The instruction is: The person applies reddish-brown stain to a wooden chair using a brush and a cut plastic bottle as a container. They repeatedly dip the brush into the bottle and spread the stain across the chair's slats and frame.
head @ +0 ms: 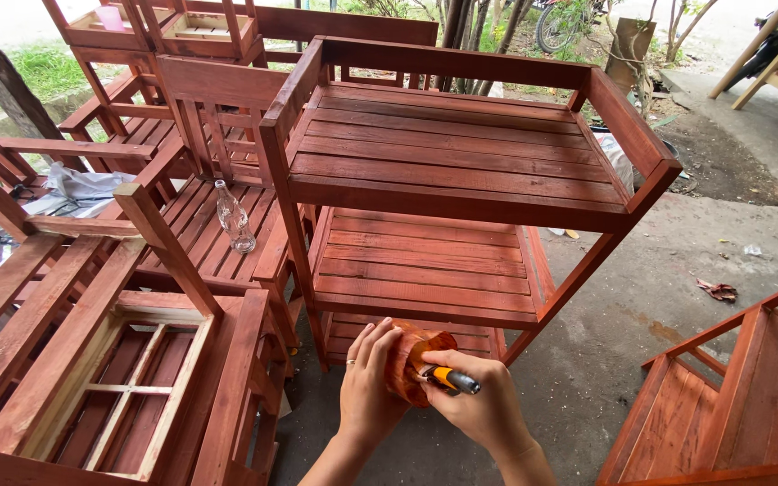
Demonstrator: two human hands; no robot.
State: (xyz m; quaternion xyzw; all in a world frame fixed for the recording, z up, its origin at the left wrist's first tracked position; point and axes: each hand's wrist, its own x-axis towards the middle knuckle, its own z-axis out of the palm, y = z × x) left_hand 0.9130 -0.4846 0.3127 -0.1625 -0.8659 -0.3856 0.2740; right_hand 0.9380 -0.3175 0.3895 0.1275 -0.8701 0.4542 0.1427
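Holding the small reddish-orange container with both hands down at the bottom of the view, right in front of the lowest shelf of the red slatted shelf unit. The left hand is wrapped around the container's left side, fingers curled up over its top, so it's closed on it pretty snugly. The right hand is closed too, pressed against the container's other side while pinching a tool with an orange-and-grey handle that pokes out to the right; can't tell what the working end looks like since it's hidden behind the fingers. If I were doing this I'd keep the container upright and cupped from below with the left hand, because it looks stain-coloured and a tilt over that concrete floor would make a mess. I'd also keep the tool hand low and close to the rim so nothing drips on the way out, and work the shelf slats along the grain. Around it: more red wooden frames stacked on the left, a clear glass bottle standing on one of them, and another slatted piece at the right edge. Everything is packed tight, so watch the elbows.
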